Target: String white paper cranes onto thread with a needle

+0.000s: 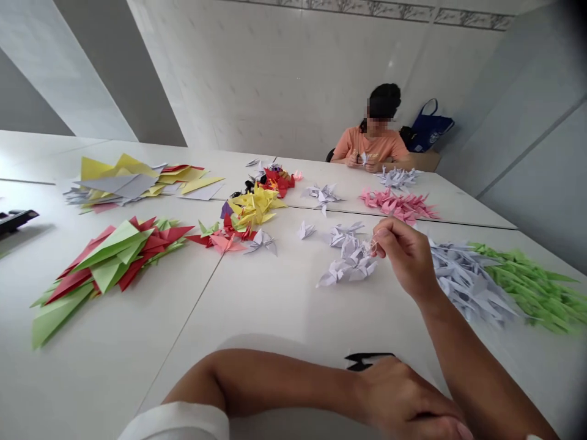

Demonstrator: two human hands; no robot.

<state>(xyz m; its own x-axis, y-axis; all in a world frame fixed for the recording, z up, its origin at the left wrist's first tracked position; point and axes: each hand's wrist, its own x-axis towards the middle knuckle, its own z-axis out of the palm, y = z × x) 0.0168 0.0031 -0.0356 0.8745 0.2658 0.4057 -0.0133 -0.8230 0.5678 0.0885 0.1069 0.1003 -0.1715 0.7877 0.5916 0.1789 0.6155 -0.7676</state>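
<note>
At the near edge of the white surface (257, 318), the person's R hand (406, 260) is raised, its fingers (384, 231) pinched almost shut on a small pale bit (369, 247), too blurred to tell if it's thread, clear plastic or paper. Bit hangs right by a heap of white paper cranes (348, 264); can't tell if they touch.

L hand (403, 400) sits low at bottom of view, just beside the R forearm, w/ a white sleeve (177, 421) up by the elbow. Its fingers (440, 415) are loosely curled and partly cut off by the frame, so can't tell if they hold anything. Black object (367, 360) pokes out just past that hand, partly hidden.

To the right, pale grey cranes (468, 281) lie against green cranes (527, 287). Further off: pink cranes (398, 205), lilac cranes (398, 178), yellow cranes (254, 205) and red cranes (277, 180). On the left, big folded red and green papers (110, 263), and yellow and grey sheets (137, 180) beyond them.

Across the far side, a co-worker in an orange tee (371, 143) has both hands (362, 160) up on a small white crane. Blue bag (428, 128) sits behind that person.
</note>
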